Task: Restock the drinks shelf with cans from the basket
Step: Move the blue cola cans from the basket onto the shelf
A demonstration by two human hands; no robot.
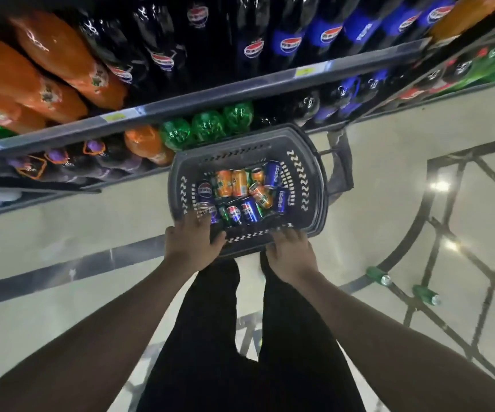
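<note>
Both hands, left hand (191, 243) and right hand (289, 252), gripped the perforated grey plastic basket's (314, 185) near rim, fingers curled over; glossy cylindrical cans (240, 191) lay jumbled inside.

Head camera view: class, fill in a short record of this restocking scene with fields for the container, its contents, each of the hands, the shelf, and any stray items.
container: dark plastic basket on the floor in front of the shelf
contents: blue cans, orange cans and a green one, lying jumbled
left hand: on the basket's near rim, fingers reaching in toward the cans
right hand: on the near rim, holding no can
shelf: orange, dark and green bottles
stray items: two green cans lying on the floor to the right
</note>
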